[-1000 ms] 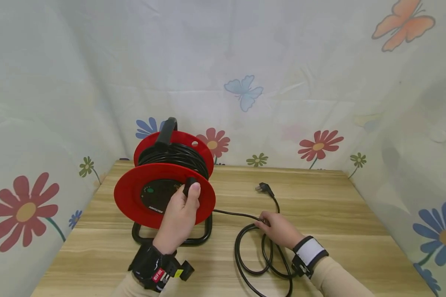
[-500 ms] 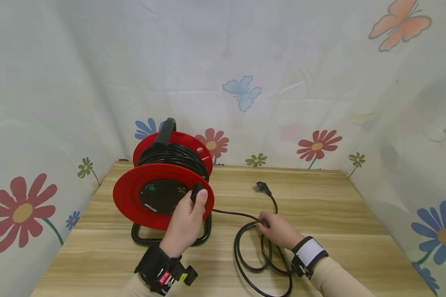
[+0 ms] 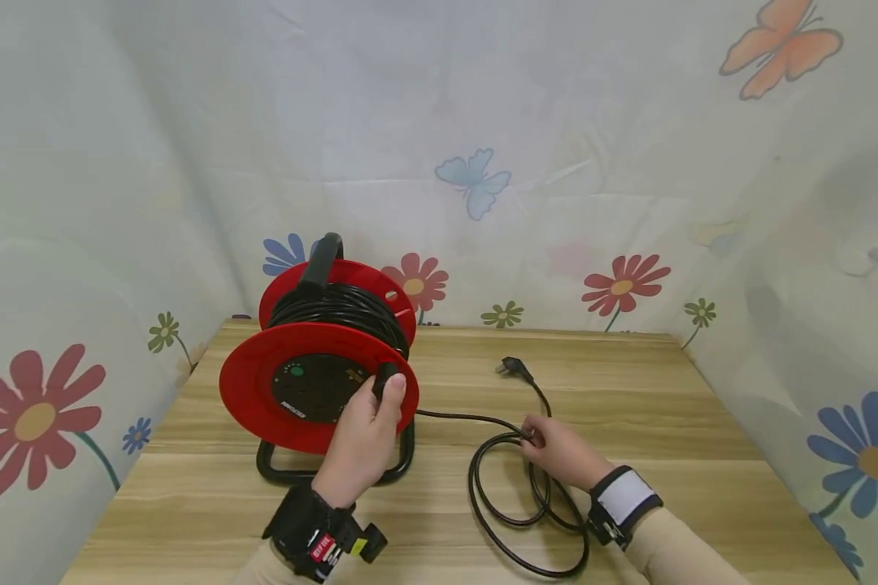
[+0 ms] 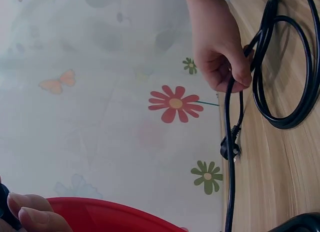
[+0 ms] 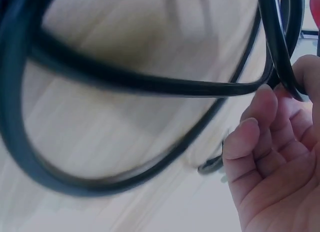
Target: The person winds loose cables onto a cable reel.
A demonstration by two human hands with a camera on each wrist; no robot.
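Note:
A red cable reel (image 3: 245, 386) with black cord wound on its drum stands at the left in the head view. My left hand (image 3: 360, 443) grips the black crank knob (image 3: 385, 375) at the right of its front disc. From the reel a black cable (image 3: 468, 418) runs right to my right hand (image 3: 567, 451), which pinches it between thumb and fingers. Loops of this cable hang and lie below that hand, large in the right wrist view. Behind the right hand, the plug (image 3: 515, 367) lies on the table, prongs facing left.
A black carrying handle (image 3: 320, 264) tops the reel, and a black tube stand (image 3: 293, 475) supports it. The wood-grain table (image 3: 629, 382) is bounded by pale curtains (image 3: 380, 106) printed with flowers and butterflies.
The front disc has turned a little, with my left hand and the knob shifting right and down, then staying there. My right hand has moved slightly right, drawing the cable loops along.

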